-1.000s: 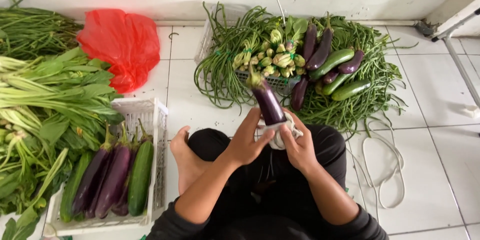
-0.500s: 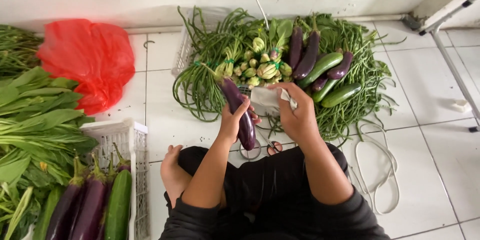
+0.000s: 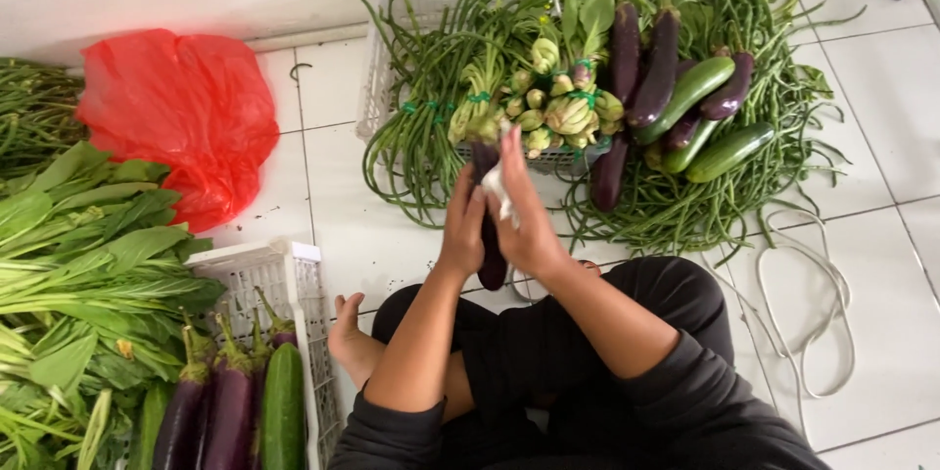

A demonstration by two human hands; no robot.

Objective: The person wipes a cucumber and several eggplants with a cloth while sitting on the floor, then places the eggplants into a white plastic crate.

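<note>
My left hand (image 3: 462,227) grips a long dark purple eggplant (image 3: 491,258) held upright in front of me, its green stem end up. My right hand (image 3: 526,223) presses a white cloth (image 3: 496,189) against the eggplant's side. Both hands are raised over my crossed legs in black trousers. Just beyond them lies a heap of long green beans (image 3: 431,137), small green buds (image 3: 558,113), more eggplants (image 3: 651,69) and cucumbers (image 3: 729,150).
A white plastic crate (image 3: 294,284) at lower left holds eggplants (image 3: 225,401) and a cucumber (image 3: 282,409). Leafy greens (image 3: 78,274) fill the left edge beside a red plastic bag (image 3: 181,117). A white cord (image 3: 813,304) loops on the tiled floor at right. My bare foot (image 3: 351,338) rests by the crate.
The view shifted left and closer. My hands have drawn together, and the eggplant stands more upright with the cloth against it.
</note>
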